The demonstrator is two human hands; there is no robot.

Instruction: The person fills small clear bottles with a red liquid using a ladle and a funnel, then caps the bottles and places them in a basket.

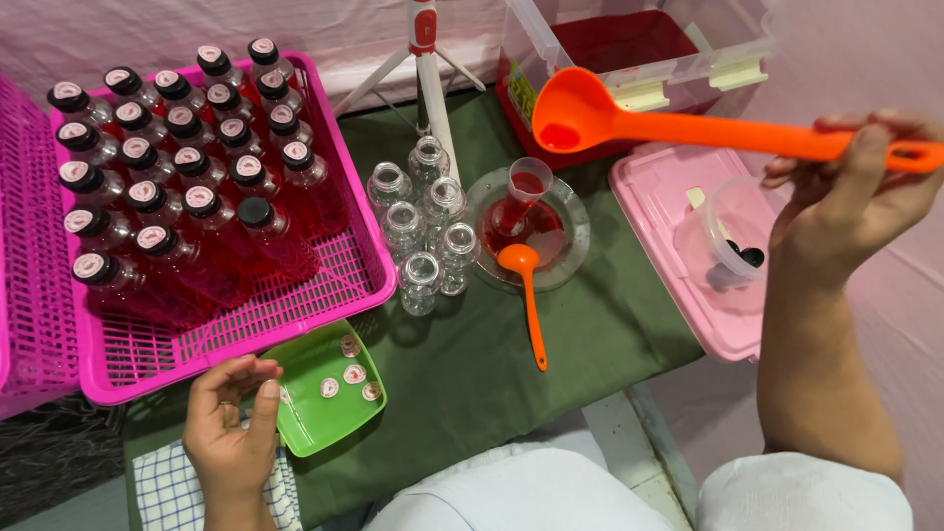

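Observation:
My right hand (854, 192) grips the handle end of a large orange ladle (629, 123), held level in the air with its bowl toward the clear storage box (644, 49). My left hand (231, 423) rests curled over a checked cloth (167, 492), beside a green tray (329, 413) with several round seals; whether it pinches something is not visible. Several empty glass bottles (423, 221) stand on the green table cover. Next to them a glass bowl (565, 221) of red liquid holds a small cup and a small orange ladle (529, 295).
A pink basket (295, 315) at the left holds several capped bottles of red liquid (177, 167). A second pink basket (29, 295) lies further left. A pink lid (669, 236) carries a clear tub (728, 231) with dark caps. A white tripod (428, 79) stands behind.

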